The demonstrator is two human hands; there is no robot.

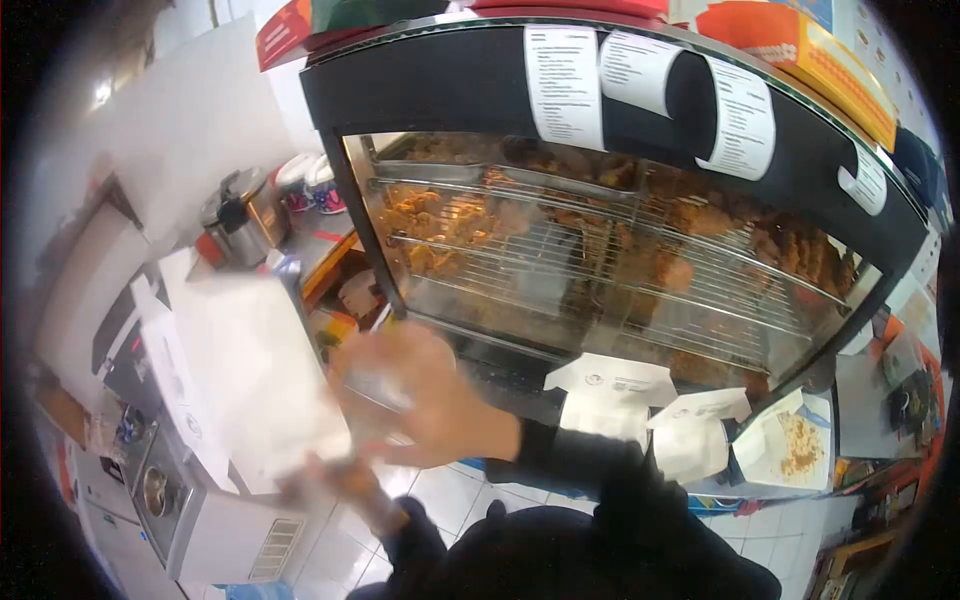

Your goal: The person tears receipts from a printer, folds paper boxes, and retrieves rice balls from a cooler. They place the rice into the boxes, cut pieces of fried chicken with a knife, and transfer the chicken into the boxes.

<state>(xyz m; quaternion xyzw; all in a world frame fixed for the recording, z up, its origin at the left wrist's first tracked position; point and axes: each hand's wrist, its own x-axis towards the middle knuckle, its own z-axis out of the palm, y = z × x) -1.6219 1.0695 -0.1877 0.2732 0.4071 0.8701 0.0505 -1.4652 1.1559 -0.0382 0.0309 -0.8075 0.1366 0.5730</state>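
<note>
An open white cardboard takeaway box with raised printed flaps is tilted up at the left, in front of my body. My left hand grips its near lower corner, fingers smeared by motion. Beside the box's right edge is my right hand, strongly blurred, its fingers pointing toward the box. Whether it holds anything I cannot tell. Three more open white boxes stand in a row along the front of the display cabinet: a left one, a middle one, and a right one with brown crumbly food inside.
A heated glass display cabinet holds fried food on wire racks. Paper receipts hang from its top edge. Farther left are a metal pot and patterned cups. A white appliance stands at lower left.
</note>
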